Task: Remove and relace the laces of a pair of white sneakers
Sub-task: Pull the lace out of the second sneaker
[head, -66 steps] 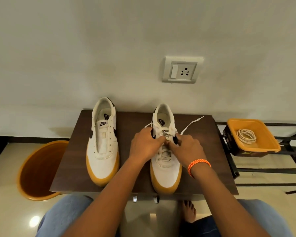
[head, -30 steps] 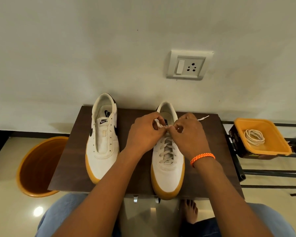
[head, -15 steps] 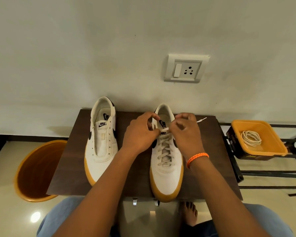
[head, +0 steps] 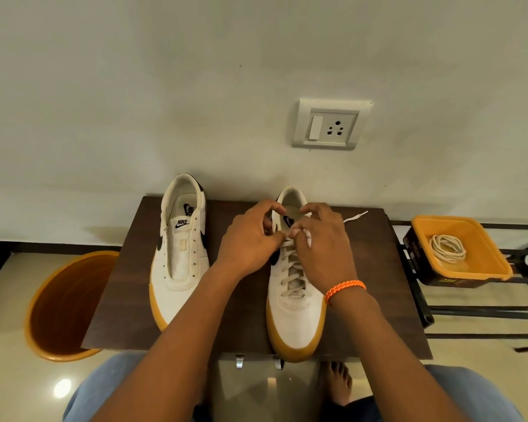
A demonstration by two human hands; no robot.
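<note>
hands point(head: 287, 242) pinching lace point(head: 291, 269), right sneaker point(head: 296, 324) laced crisscross

A socket point(head: 331, 124) sits on the wall above the table point(head: 378, 287); an orange bin point(head: 64, 303) stands on the floor left of it.

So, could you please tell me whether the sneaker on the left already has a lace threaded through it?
No, the left sneaker shows bare eyelets, with no lace in them.
</note>
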